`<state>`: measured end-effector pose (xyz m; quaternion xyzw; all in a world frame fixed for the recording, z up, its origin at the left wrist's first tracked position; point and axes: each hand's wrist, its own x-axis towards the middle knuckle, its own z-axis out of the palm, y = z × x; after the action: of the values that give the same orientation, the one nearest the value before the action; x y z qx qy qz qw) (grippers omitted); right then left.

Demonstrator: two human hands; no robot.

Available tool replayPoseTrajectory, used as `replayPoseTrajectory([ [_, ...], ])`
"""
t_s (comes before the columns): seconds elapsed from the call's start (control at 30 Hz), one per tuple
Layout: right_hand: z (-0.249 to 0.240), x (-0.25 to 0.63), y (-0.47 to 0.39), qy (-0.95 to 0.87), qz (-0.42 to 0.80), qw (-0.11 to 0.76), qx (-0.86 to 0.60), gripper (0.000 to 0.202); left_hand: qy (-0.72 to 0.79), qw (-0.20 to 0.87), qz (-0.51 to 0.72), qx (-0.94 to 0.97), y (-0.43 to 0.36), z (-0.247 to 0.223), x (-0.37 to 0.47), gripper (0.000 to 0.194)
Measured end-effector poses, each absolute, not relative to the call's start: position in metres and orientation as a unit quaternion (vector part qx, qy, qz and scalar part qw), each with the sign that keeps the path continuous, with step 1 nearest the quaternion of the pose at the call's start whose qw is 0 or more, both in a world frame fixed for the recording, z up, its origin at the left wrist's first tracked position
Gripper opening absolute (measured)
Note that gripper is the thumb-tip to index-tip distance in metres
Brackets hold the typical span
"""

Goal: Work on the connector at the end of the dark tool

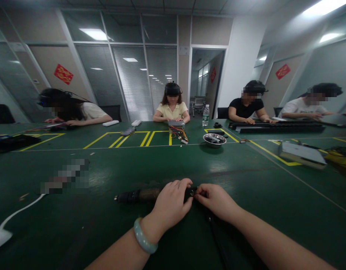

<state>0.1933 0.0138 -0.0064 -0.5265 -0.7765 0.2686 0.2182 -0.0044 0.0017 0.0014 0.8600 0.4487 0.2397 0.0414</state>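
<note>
A long dark cylindrical tool (133,195), which looks like an electric screwdriver, lies sideways on the green table with its narrow metal tip to the left. My left hand (173,198) is wrapped over its right part, a pale green bangle (144,236) on the wrist. At the tool's right end my right hand (216,198) pinches something small, mostly hidden by the fingers. A small shiny spot shows between the two hands. Below my right hand a black cord or strap (216,236) runs toward the front edge of the view.
A metal bowl (214,140) of dark parts stands ahead, near a water bottle (205,115) and coloured cables (178,133). A silver box (302,154) lies to the right. A white cable (23,210) crosses the left. Several people sit working across the green table (119,161).
</note>
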Motion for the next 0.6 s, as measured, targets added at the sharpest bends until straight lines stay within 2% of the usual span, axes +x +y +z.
replayPoseTrajectory([
  [0.07,-0.0064,0.1931,0.0136,-0.778,0.268,0.221,-0.524,0.015,0.455,0.041,0.241,0.856,0.0014,0.0015,-0.0043,0.037],
  [0.27,-0.0056,0.1925,0.0137,-0.779,0.265,0.219,-0.525,0.014,0.433,0.030,0.196,0.879,0.0008,0.0064,-0.0039,0.021],
  [0.5,-0.0066,0.1929,0.0138,-0.779,0.259,0.214,-0.530,0.015,0.436,0.037,0.206,0.875,0.0015,0.0045,-0.0042,0.022],
  [0.6,-0.0079,0.1934,0.0139,-0.778,0.261,0.219,-0.528,0.014,0.448,0.053,0.239,0.860,0.0017,0.0007,-0.0045,0.034],
])
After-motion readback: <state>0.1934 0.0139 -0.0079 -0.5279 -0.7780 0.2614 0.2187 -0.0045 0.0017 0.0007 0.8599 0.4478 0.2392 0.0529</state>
